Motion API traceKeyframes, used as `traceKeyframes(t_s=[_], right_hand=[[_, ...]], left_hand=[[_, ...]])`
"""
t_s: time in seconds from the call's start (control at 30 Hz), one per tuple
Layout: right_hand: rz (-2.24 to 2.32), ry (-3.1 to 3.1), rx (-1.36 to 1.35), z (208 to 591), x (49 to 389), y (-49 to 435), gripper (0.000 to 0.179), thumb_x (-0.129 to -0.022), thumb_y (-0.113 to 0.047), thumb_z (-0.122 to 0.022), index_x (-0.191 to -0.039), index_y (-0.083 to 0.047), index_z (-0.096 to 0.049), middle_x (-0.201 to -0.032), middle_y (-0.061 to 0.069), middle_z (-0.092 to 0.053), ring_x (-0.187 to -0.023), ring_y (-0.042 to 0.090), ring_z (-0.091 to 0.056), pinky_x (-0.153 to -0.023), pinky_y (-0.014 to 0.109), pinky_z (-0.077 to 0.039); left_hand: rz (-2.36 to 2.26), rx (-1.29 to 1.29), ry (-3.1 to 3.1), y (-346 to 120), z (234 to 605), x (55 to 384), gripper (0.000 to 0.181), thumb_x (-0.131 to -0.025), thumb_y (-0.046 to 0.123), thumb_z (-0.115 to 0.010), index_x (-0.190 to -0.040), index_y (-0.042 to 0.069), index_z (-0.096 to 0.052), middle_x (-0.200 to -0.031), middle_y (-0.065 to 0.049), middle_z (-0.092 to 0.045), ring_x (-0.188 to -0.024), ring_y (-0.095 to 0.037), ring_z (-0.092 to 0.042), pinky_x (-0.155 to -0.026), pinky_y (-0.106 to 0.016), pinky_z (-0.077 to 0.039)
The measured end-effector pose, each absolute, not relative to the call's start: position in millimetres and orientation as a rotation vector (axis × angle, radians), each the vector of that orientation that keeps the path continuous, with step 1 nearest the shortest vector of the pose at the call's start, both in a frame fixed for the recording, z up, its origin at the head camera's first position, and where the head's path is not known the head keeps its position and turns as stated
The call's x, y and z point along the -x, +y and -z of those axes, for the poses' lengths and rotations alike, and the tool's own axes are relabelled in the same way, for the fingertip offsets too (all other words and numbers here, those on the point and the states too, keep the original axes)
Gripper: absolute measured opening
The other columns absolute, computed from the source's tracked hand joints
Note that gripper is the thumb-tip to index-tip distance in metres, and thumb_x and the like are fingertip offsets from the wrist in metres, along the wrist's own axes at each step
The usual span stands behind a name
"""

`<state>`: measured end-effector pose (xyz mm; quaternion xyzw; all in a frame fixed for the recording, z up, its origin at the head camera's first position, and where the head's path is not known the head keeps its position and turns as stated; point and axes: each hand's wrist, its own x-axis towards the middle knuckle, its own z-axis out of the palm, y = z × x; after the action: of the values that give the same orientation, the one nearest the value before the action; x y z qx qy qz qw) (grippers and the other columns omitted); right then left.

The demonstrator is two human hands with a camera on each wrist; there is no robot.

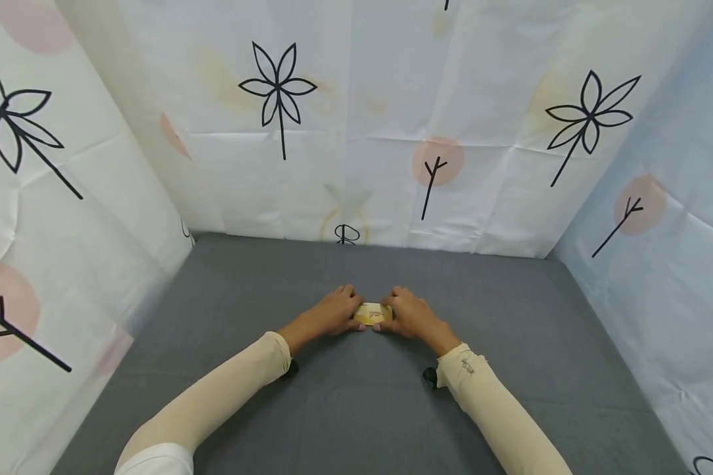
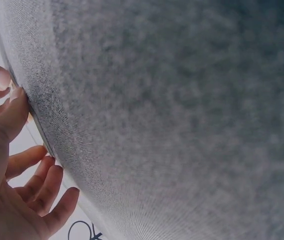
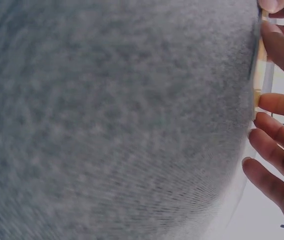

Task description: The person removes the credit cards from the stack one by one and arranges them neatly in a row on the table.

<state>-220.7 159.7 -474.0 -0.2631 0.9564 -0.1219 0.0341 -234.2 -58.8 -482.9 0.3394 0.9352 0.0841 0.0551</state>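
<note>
Head view: the left hand (image 1: 335, 312) pinches the left end of a small yellow card (image 1: 373, 314) between thumb and fingers, and the right hand (image 1: 414, 315) does the same at the right end. Both thumbs lie along the near edge, their tips close together but apart, while the fingers reach the far corners. Both wrist views show the card only as a thin edge, with the lower fingers of each hand loosely spread; whether it is a single card or a slim packet, I cannot tell. Faint printing shows on its upper face.

Cream sleeves cover both forearms, the right sleeve (image 1: 499, 409) bearing a small dark drawing near its cuff, the left sleeve (image 1: 232, 389) meeting a white garment (image 1: 157, 460) at the elbow. A small black object sits under each cuff.

Beneath everything spreads the surface (image 1: 368, 415), covered in dark grey woven cloth with faint crease lines; the card is near its middle from side to side, towards the far half. Printed white fabric encloses it: a back panel (image 1: 356, 86), a left panel (image 1: 113, 231) and a right panel (image 1: 683, 277) that looks bluer. Black outline flowers, bare twigs and pale pink-orange circles decorate them, and fold creases run across the back.
</note>
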Motion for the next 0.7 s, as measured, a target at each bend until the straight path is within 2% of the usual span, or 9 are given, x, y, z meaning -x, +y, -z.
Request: traceKeyframes(t_s=[0.17, 0.5, 0.7], right_hand=[[0.390, 2.925, 0.801, 472.8, 220.8, 161.9, 0.051, -0.085, -0.042, -0.079, -0.121, -0.008, -0.071, -0.111, 0.006, -0.060, -0.094, 0.019, -0.057, -0.076, 0.040, -0.051], [0.442, 2.921, 0.842, 471.4, 218.8, 164.7, 0.048, -0.087, -0.039, -0.079, -0.122, -0.008, -0.071, -0.108, 0.007, -0.059, -0.090, 0.017, -0.055, -0.070, 0.035, -0.048], [0.452, 2.907, 0.852, 470.7, 219.2, 164.3, 0.046, -0.087, -0.038, -0.078, -0.121, -0.007, -0.070, -0.108, 0.007, -0.059, -0.088, 0.016, -0.054, -0.072, 0.035, -0.047]], left_hand=[[-0.267, -1.014, 2.835, -56.4, 483.0, 234.8, 0.055, -0.093, 0.045, -0.070, -0.134, 0.008, -0.060, -0.123, -0.013, -0.055, -0.107, -0.026, -0.053, -0.089, -0.042, -0.048], [-0.286, -1.063, 2.852, -57.1, 483.2, 235.2, 0.051, -0.095, 0.041, -0.069, -0.133, 0.008, -0.062, -0.123, -0.013, -0.056, -0.109, -0.027, -0.055, -0.090, -0.042, -0.049], [-0.282, -1.067, 2.852, -57.8, 484.2, 235.3, 0.050, -0.096, 0.042, -0.067, -0.133, 0.009, -0.062, -0.123, -0.012, -0.056, -0.110, -0.026, -0.055, -0.090, -0.041, -0.048]])
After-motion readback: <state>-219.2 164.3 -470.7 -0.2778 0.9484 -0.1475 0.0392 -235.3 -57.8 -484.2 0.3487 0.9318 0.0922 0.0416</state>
